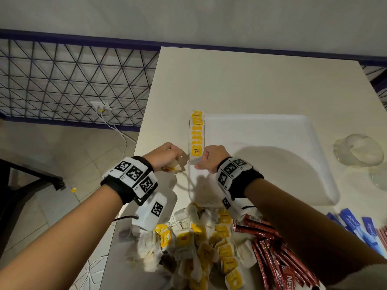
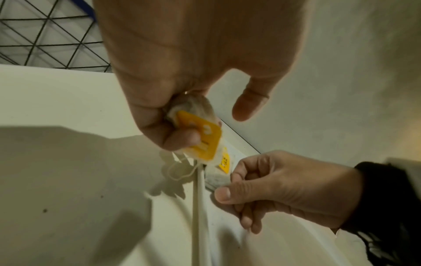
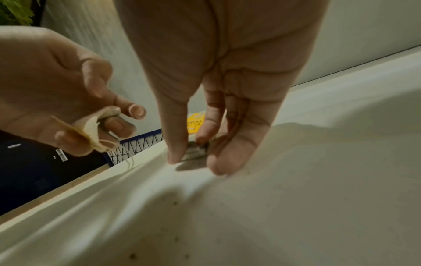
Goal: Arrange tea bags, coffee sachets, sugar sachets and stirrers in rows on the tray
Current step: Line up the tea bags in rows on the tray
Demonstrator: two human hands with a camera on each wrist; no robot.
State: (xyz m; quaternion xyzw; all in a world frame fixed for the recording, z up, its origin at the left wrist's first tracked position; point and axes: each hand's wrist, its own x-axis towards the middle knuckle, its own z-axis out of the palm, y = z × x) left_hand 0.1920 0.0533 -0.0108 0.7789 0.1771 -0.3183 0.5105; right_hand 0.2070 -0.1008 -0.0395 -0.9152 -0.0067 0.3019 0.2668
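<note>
A white tray lies on the table, with a row of tea bags along its left edge. My right hand pinches the nearest tea bag of that row between thumb and fingers, low on the tray; its yellow RELAX tag shows just beyond. Just left of the tray's rim, my left hand grips another tea bag with a yellow tag, its string hanging loose. The same held bag shows in the right wrist view.
A loose pile of tea bags lies near me, with red coffee sachets and blue sachets to its right. Clear containers stand right of the tray. The table's left edge runs close to my left hand.
</note>
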